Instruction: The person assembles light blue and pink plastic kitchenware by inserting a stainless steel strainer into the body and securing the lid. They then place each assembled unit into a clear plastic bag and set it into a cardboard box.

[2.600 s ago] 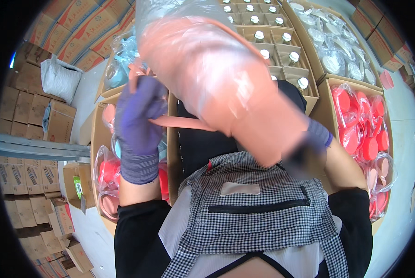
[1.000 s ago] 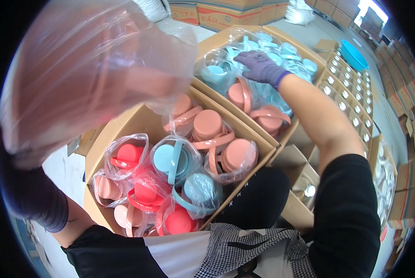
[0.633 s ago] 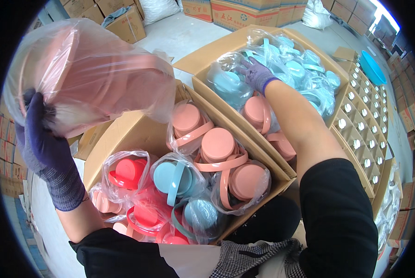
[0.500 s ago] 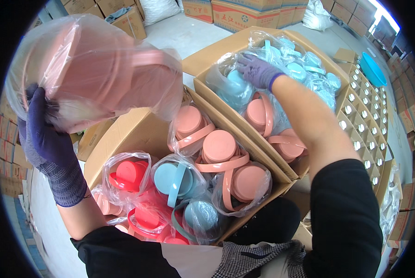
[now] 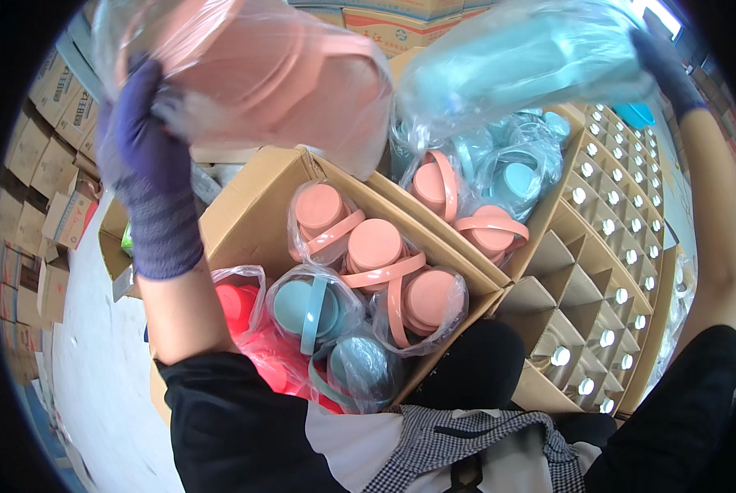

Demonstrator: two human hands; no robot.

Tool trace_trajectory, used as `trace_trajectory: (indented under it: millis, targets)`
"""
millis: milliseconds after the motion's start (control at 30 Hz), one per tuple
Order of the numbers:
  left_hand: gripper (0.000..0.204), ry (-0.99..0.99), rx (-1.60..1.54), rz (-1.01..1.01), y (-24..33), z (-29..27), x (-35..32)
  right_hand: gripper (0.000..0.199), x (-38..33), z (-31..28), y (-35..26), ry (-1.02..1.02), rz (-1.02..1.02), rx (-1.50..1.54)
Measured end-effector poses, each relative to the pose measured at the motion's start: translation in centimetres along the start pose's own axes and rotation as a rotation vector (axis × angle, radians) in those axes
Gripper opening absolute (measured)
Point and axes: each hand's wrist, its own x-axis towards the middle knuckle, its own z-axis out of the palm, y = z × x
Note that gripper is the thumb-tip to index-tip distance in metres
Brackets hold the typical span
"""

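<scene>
My left hand (image 5: 144,156), in a purple and grey glove, is closed on the clear bag around a pink thermos flask (image 5: 261,74), raised at the upper left. Up on the right, my right hand (image 5: 670,72), gloved in purple, grips the end of a bag with a light blue thermos flask (image 5: 524,62) in it. Both bagged flasks are slightly blurred. Below them, an open carton (image 5: 244,193) holds pink, red and blue flasks, several of them bagged. The carton behind it holds bagged light blue flasks (image 5: 516,181) and two pink flasks (image 5: 429,185).
On the right stands a divided carton (image 5: 561,283) with white-topped pieces in many cells; several nearer cells show none. A blue basin (image 5: 635,115) lies beyond it. Stacked cartons (image 5: 51,140) line the left side, and more (image 5: 401,29) stand at the back.
My right hand has come up out of the far carton and moved right, lifting a bagged light blue flask. My left hand has shifted right with the pink one.
</scene>
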Motion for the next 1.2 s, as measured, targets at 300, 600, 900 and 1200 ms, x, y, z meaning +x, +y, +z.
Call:
trace_trajectory:
  millis: [300,600,900,1200]
  targets:
    - [0.033,-0.007,-0.731,-0.908,2.6,14.2,-0.6,0.052,-23.2,-4.6,12.9,0.136,0.593,0.417]
    - [0.044,-0.648,-0.177,-0.655,2.8,32.7,-7.5,0.043,-40.3,-10.4,14.4,0.12,0.437,0.141]
    - [0.059,-1.05,0.141,-0.769,4.6,33.7,-19.8,0.037,-52.5,-17.1,9.1,0.156,0.495,0.231]
    - [0.05,-1.284,-1.084,-0.607,26.9,19.8,-16.3,0.033,-58.1,-20.4,-0.7,0.245,0.44,0.339]
